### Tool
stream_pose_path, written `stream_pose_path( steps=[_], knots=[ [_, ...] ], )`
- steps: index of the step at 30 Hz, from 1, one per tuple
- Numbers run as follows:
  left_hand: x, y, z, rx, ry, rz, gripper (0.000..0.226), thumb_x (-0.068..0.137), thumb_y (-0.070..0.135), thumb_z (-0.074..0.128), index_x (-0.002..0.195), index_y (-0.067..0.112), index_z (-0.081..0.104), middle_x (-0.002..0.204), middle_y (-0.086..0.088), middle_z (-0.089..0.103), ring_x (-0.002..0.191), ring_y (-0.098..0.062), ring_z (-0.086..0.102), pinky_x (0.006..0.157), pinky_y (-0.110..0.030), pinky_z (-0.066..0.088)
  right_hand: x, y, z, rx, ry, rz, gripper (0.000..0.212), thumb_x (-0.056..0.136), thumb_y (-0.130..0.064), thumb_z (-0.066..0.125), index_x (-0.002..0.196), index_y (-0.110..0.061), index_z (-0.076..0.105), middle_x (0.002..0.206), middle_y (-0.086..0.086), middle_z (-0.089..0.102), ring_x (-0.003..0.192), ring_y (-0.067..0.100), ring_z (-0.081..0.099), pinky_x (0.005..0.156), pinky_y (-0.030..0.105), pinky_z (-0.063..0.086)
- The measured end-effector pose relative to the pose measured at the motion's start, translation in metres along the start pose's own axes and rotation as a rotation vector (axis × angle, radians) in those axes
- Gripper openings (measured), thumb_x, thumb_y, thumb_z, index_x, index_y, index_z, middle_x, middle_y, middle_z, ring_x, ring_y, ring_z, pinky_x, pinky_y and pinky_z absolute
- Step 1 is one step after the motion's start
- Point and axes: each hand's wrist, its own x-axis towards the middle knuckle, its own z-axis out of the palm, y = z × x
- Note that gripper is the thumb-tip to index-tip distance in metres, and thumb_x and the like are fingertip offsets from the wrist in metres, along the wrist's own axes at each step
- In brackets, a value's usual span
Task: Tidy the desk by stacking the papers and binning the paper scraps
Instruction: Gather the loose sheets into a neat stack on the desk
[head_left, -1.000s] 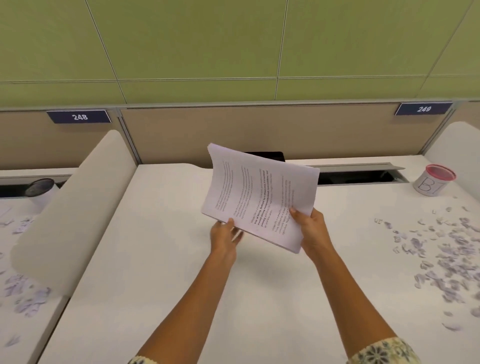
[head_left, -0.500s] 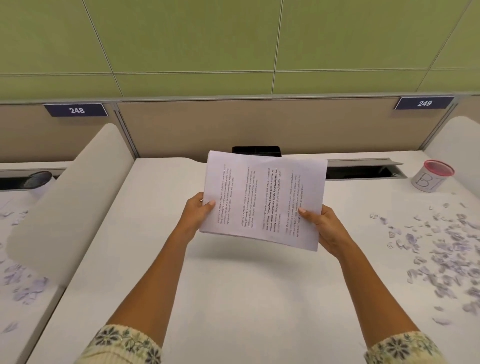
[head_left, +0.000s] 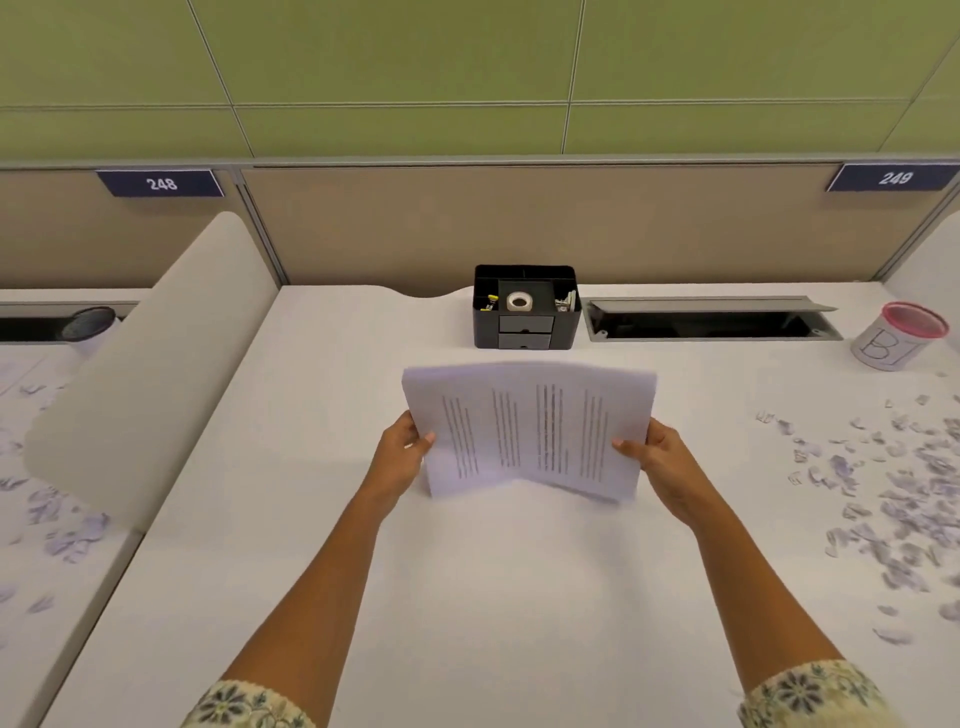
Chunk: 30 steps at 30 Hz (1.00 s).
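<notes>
A stack of printed papers (head_left: 530, 426) stands on its long edge on the white desk (head_left: 493, 597), text lines running vertically and the sheets bowed in the middle. My left hand (head_left: 400, 457) grips the stack's left side, thumb on the front sheet. My right hand (head_left: 660, 462) grips the right side the same way. Many small paper scraps (head_left: 893, 499) lie scattered across the desk's right part. A white cup with a pink rim (head_left: 901, 335), hand-lettered "BI", stands at the back right, past the scraps.
A black desk organiser (head_left: 525, 307) with tape and clips stands at the back centre, just behind the papers. An open cable tray (head_left: 711, 319) lies to its right. A rounded beige divider (head_left: 140, 374) borders the left; more scraps (head_left: 67, 535) lie beyond it.
The stack went from held tilted in the air to upright with its lower edge on the desk. My left hand shifted from the bottom edge to the left side. The organiser is now uncovered.
</notes>
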Motion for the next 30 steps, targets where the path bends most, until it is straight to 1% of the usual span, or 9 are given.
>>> stream_pose_path(
  steps=[2,6,9,12,15,17,22,27,30],
  knots=[
    [-0.005,-0.016,0.005,0.043,0.011,-0.041,0.028,0.098,0.005,0.051,0.122,0.016,0.057,0.119,-0.003,0.065,0.112,-0.023,0.061,0.092,-0.032,0.049,-0.003,0.022,0.001,-0.036,0.015,0.058,0.033,0.092,0.001,0.055,0.124,-0.006,0.06,0.116,0.011,0.068,0.11,0.028,0.063,0.097,0.041,0.05],
    [-0.006,-0.016,0.014,0.104,0.123,-0.027,0.02,0.098,0.01,0.051,0.113,0.021,0.059,0.113,-0.004,0.067,0.099,-0.021,0.063,0.074,-0.021,0.051,-0.007,0.035,0.005,-0.047,0.06,0.075,0.029,0.094,-0.005,0.056,0.122,-0.007,0.061,0.115,0.011,0.068,0.112,0.03,0.061,0.099,0.044,0.048],
    [-0.003,-0.01,0.016,0.16,0.158,-0.029,0.017,0.098,0.011,0.051,0.108,0.022,0.06,0.103,-0.002,0.069,0.095,-0.023,0.065,0.08,-0.036,0.056,-0.007,0.026,0.004,-0.05,0.053,0.058,0.027,0.096,-0.006,0.054,0.121,-0.012,0.062,0.114,0.006,0.07,0.109,0.028,0.064,0.097,0.045,0.05],
    [0.003,0.0,0.017,0.146,0.162,-0.078,0.017,0.096,0.011,0.053,0.108,0.02,0.061,0.099,-0.003,0.069,0.095,-0.025,0.065,0.08,-0.033,0.051,-0.005,0.008,-0.001,-0.049,0.032,0.009,0.028,0.096,-0.009,0.055,0.122,-0.016,0.061,0.113,0.004,0.071,0.104,0.027,0.067,0.091,0.044,0.054],
    [0.009,0.008,0.017,0.047,0.159,-0.174,0.023,0.096,0.009,0.054,0.117,0.014,0.062,0.112,-0.011,0.068,0.099,-0.026,0.064,0.083,-0.033,0.05,0.0,-0.011,-0.009,-0.026,0.067,-0.019,0.029,0.093,-0.016,0.06,0.122,-0.018,0.061,0.113,0.004,0.071,0.101,0.027,0.068,0.087,0.045,0.055],
    [0.008,0.012,0.019,-0.054,0.151,-0.212,0.023,0.096,0.006,0.052,0.115,0.015,0.063,0.114,-0.009,0.066,0.096,-0.022,0.063,0.078,-0.031,0.05,0.003,-0.019,-0.016,0.03,0.138,-0.028,0.031,0.091,-0.024,0.064,0.122,-0.019,0.061,0.114,0.005,0.069,0.101,0.028,0.067,0.085,0.044,0.056],
    [0.001,0.02,0.031,-0.384,0.157,-0.278,0.027,0.096,-0.003,0.047,0.115,0.01,0.06,0.118,-0.01,0.064,0.102,-0.025,0.062,0.086,-0.038,0.052,0.0,-0.02,-0.006,0.405,0.18,0.06,0.055,0.082,-0.037,0.074,0.128,-0.015,0.057,0.118,0.005,0.069,0.107,0.026,0.068,0.087,0.046,0.054],
    [-0.01,0.027,0.066,-0.612,0.157,-0.334,0.032,0.097,-0.005,0.045,0.123,0.009,0.057,0.119,-0.01,0.063,0.106,-0.026,0.06,0.089,-0.04,0.05,0.001,-0.029,0.051,0.465,-0.002,0.037,0.041,0.088,-0.031,0.068,0.126,-0.018,0.061,0.123,0.002,0.067,0.111,0.023,0.065,0.09,0.046,0.054],
    [-0.018,0.027,0.089,-0.69,0.123,-0.366,0.032,0.097,-0.004,0.045,0.123,0.012,0.056,0.116,-0.008,0.064,0.104,-0.026,0.06,0.085,-0.039,0.051,0.007,-0.039,0.082,0.513,0.075,-0.038,0.033,0.091,-0.016,0.064,0.124,-0.018,0.06,0.117,0.001,0.07,0.103,0.02,0.069,0.082,0.041,0.058]
  ],
)
